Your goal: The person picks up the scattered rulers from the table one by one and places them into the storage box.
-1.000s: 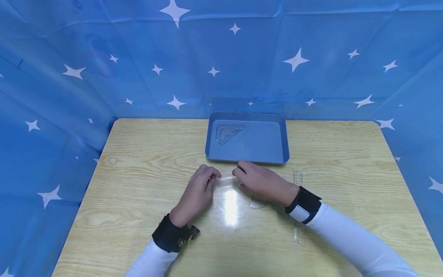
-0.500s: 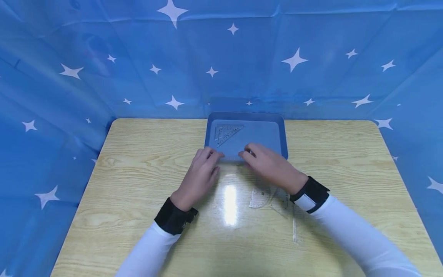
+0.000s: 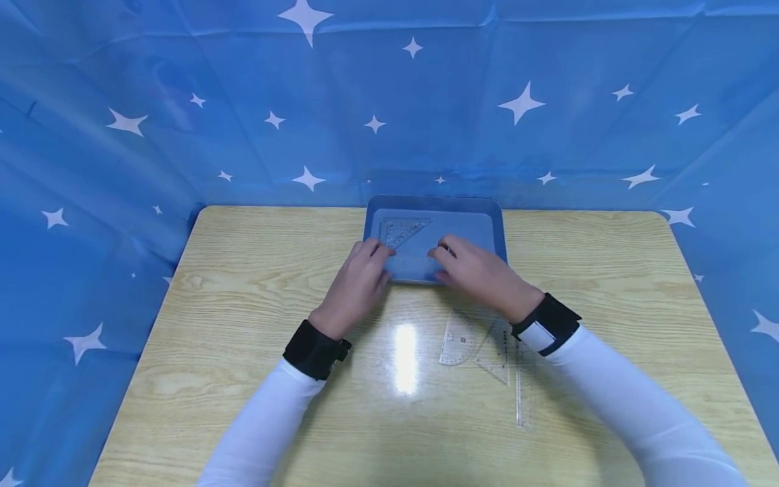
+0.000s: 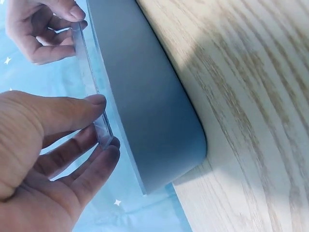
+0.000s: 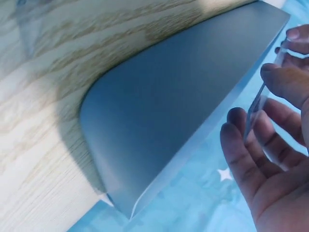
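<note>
Both hands hold a clear plastic ruler (image 4: 87, 67) by its two ends, over the near part of the blue tray (image 3: 504, 247). At one end, my left hand (image 3: 360, 284) pinches it between thumb and fingertips. My right hand (image 3: 481, 276) pinches the opposite end, thumb on one side and fingers on the other. Both wrist views show the ruler nearly edge-on, just above the tray's rim. Inside the tray at the left lies a clear set square (image 3: 403, 231), partly covered by the left fingertips.
On the wooden table (image 3: 243, 338), a clear protractor (image 3: 455, 343), another set square (image 3: 496, 355) and a longer ruler (image 3: 519, 399) lie near the right forearm, which hides part of the ruler. A blue star-patterned cloth (image 3: 450, 88) hangs behind the table.
Both hands have carried the ruler forward from the table in front of the tray to over the tray. The protractor and the table's set square have come into fuller view.
</note>
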`<state>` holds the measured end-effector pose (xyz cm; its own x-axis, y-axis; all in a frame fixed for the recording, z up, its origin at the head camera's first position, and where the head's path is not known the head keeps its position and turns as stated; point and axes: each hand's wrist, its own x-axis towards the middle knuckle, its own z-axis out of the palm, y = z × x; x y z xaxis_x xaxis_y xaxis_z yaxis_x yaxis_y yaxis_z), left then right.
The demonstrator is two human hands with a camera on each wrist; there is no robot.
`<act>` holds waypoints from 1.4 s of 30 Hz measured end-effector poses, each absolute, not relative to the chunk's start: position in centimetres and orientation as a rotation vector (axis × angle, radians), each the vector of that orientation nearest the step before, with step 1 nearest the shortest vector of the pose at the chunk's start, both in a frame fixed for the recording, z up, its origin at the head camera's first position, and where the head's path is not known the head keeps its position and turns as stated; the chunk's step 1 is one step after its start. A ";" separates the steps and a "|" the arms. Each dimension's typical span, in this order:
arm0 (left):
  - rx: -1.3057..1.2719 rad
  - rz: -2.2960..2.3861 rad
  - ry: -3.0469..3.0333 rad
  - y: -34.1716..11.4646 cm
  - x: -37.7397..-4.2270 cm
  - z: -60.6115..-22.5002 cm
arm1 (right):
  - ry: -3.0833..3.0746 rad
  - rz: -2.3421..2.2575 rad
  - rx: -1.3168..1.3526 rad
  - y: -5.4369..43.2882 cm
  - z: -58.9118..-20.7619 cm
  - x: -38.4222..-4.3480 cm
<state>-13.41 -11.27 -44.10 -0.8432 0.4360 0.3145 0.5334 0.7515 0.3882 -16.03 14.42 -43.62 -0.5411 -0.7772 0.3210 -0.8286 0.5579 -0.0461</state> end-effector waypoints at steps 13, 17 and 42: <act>-0.828 -0.738 -2.891 -10.8 -15.6 -44.6 | -2.741 0.293 1.251 15.4 -44.4 -17.2; -0.881 -0.710 -2.908 -10.2 -16.5 -44.8 | -2.759 0.221 1.229 15.9 -44.5 -17.8; -0.933 -0.490 -3.063 -7.1 -19.3 -45.0 | -2.950 0.094 1.304 17.1 -44.1 -21.1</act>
